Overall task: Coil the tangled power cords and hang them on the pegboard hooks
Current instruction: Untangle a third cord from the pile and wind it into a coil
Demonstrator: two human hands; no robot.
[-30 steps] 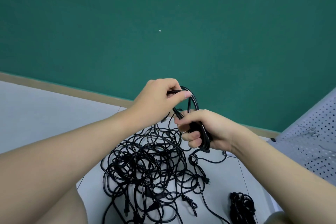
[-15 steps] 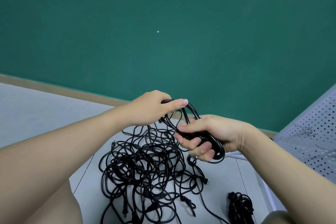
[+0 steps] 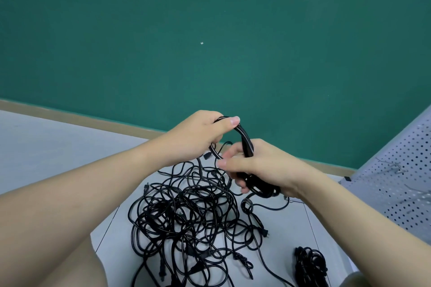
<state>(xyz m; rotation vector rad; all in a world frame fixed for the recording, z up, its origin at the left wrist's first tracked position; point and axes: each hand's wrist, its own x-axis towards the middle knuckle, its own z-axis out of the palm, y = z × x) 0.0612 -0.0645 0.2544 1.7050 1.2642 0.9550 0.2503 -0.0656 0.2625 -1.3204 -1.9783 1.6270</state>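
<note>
- Since the earlier frame the left hand point(image 3: 198, 134) has lifted the coil's point(image 3: 247, 144) top loop higher.
- Left fingers pinch that loop; the tangled cords point(image 3: 186, 216) lie on the floor below them.
- Right hand point(image 3: 261, 170) grips the coil; the pegboard point(image 3: 396, 182) is to its right.

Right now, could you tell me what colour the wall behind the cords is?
Dark green wall, clearest in the head view.

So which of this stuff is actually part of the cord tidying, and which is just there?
Part of the job:
coil, held by left hand and right hand
tangled pile
bundled cord
pegboard

Just there:
green wall
floor
</note>
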